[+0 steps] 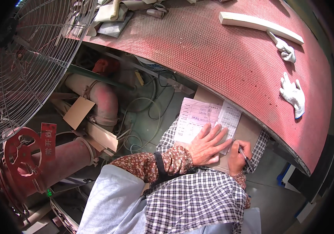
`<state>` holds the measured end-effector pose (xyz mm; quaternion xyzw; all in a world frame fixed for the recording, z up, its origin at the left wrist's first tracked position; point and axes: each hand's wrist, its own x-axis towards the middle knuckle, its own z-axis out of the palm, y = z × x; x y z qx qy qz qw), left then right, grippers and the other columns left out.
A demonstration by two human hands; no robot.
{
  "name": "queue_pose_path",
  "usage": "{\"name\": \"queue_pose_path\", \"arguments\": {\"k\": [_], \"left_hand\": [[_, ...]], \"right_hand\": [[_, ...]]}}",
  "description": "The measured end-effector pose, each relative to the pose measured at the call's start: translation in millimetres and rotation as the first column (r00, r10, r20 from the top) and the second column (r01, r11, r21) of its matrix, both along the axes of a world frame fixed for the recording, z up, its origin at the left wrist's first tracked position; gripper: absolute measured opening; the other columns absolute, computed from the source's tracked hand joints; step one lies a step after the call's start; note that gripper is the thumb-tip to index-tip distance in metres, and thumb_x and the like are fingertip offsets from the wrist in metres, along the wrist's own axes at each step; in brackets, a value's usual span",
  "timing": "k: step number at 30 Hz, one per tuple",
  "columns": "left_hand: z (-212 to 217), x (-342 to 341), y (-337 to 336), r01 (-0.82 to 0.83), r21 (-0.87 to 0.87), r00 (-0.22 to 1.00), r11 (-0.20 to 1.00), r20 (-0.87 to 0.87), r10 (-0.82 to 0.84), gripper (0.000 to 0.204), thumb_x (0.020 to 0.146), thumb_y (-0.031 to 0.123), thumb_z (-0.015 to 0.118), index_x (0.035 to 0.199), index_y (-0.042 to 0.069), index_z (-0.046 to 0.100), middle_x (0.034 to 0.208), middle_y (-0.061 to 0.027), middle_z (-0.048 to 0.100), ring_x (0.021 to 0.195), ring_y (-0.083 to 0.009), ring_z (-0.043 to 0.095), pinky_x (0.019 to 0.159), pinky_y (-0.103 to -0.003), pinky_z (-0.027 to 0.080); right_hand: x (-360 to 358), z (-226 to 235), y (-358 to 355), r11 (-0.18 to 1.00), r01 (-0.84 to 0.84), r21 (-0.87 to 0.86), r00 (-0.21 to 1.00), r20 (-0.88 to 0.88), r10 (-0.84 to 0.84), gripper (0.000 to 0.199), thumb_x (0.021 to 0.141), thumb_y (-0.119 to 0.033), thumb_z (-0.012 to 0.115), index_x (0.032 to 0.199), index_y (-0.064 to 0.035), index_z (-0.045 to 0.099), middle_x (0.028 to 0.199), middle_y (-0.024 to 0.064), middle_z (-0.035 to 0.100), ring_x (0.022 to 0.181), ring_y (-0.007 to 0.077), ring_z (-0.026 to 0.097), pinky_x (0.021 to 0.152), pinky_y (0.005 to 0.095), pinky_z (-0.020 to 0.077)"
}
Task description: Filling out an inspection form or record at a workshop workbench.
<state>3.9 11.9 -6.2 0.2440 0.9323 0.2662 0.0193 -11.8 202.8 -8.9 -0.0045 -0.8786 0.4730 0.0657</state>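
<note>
My left hand (207,145) lies flat with its fingers apart, pressing on a printed paper form (188,124) that has handwriting on it. A second, narrower sheet with writing (230,116) lies beside the form, near my left fingertips. Under the papers is a brown cardboard sheet (248,128), resting over my lap. My right hand (237,158) is closed around a dark pen (246,160), just right of my left fingers. The pen's tip is at the lower edge of the papers, partly hidden by the fingers.
A red, mesh-textured work surface (198,46) curves across the far side, holding white gloves (293,95), a pale curved strip (260,26) and scraps (116,19). At left are a wire-caged fan (30,58), a red valve wheel (22,152), pipes (104,97) and loose hoses (159,113).
</note>
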Motion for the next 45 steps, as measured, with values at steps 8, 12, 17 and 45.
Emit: {"name": "queue_pose_path", "arguments": {"k": [8, 12, 17, 45], "left_hand": [[4.7, -1.7, -3.4, 0.016, -0.02, 1.0, 1.0, 0.013, -0.016, 0.082, 0.079, 0.041, 0.068, 0.155, 0.023, 0.041, 0.159, -0.0167, 0.038, 0.143, -0.0391, 0.039, 0.118, -0.062, 0.024], [1.3, -0.1, -3.6, -0.003, -0.011, 1.0, 1.0, -0.02, 0.002, 0.081, 0.079, 0.04, 0.068, 0.154, 0.022, 0.043, 0.158, -0.0154, 0.039, 0.143, -0.0387, 0.039, 0.117, -0.062, 0.024], [-1.0, 1.3, -1.2, -0.004, -0.038, 1.0, 0.999, 0.008, 0.004, 0.079, 0.08, 0.04, 0.069, 0.154, 0.024, 0.044, 0.159, -0.0136, 0.039, 0.147, -0.0369, 0.035, 0.119, -0.061, 0.022], [0.5, 0.1, -1.5, -0.004, -0.057, 1.0, 0.998, -0.031, 0.002, 0.073, 0.081, 0.044, 0.067, 0.149, 0.024, 0.05, 0.158, -0.0134, 0.04, 0.145, -0.0365, 0.037, 0.12, -0.06, 0.021]], "right_hand": [[0.6, 1.9, -2.4, 1.0, 0.005, 0.001, 1.0, 0.002, -0.005, 0.018, 0.094, -0.018, 0.067, 0.09, -0.0007, 0.063, 0.073, 0.0086, 0.064, 0.061, 0.017, 0.059, 0.058, 0.0338, 0.0493], [1.9, 0.7, -3.9, 1.0, 0.017, -0.01, 1.0, 0.011, -0.017, 0.016, 0.093, -0.016, 0.068, 0.091, -0.0009, 0.063, 0.074, 0.0091, 0.065, 0.062, 0.0179, 0.06, 0.059, 0.0345, 0.0501], [-0.2, 0.9, -3.8, 1.0, 0.012, -0.014, 1.0, -0.017, -0.012, 0.013, 0.091, -0.014, 0.07, 0.091, -0.0018, 0.063, 0.075, 0.0112, 0.066, 0.061, 0.0215, 0.063, 0.058, 0.0351, 0.0502], [-3.2, 6.2, -5.7, 1.0, -0.014, 0.017, 1.0, -0.004, 0.014, 0.014, 0.09, -0.014, 0.071, 0.09, -0.0023, 0.064, 0.071, 0.0128, 0.066, 0.059, 0.0253, 0.065, 0.056, 0.0371, 0.0507]]}}
